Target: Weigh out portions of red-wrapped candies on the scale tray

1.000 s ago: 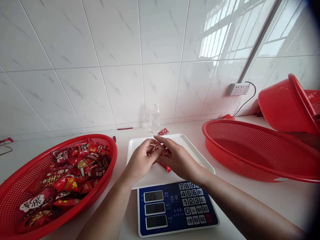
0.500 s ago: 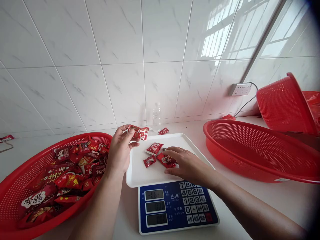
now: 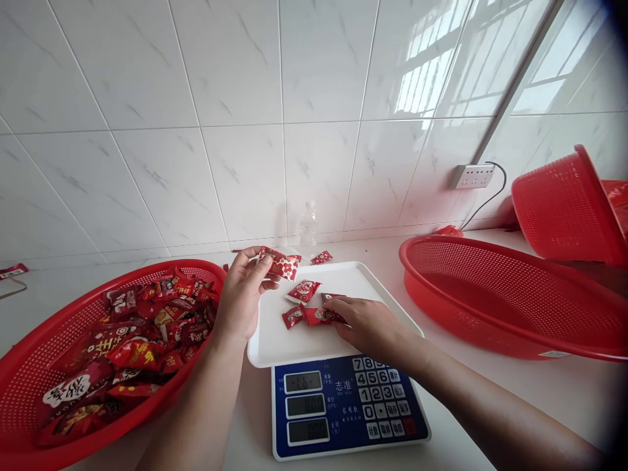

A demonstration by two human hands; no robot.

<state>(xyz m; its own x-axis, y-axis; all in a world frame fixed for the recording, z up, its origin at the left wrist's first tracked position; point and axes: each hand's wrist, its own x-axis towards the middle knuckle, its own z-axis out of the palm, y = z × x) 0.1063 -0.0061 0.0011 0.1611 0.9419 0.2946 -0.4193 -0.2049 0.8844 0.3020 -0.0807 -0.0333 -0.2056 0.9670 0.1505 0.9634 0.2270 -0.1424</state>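
So there's a big oval red mesh plastic basket (image 3: pixel 29 360) piled with shiny wrapped packets (image 3: pixel 142 353) left of the tray, and a similar red mesh basket (image 3: pixel 466 330) right of it. The blue-and-white digital scale (image 3: pixel 348 412) sits just in front of the flat white rectangular tray (image 3: pixel 289 347). Left hand (image 3: pixel 240 294) is pinching a red-and-white flower-print packet (image 3: pixel 282 265) between thumb and fingers, up over the tray's back-left corner. Right hand (image 3: pixel 370 324) curls over some glossy red packets (image 3: pixel 318 316) on the tray; its fingertips are mostly hidden, so can't tell if it's actually gripping one. Clear plastic bottle (image 3: pixel 308 226) stands behind the tray, a small flowered packet (image 3: pixel 322 258) near it.
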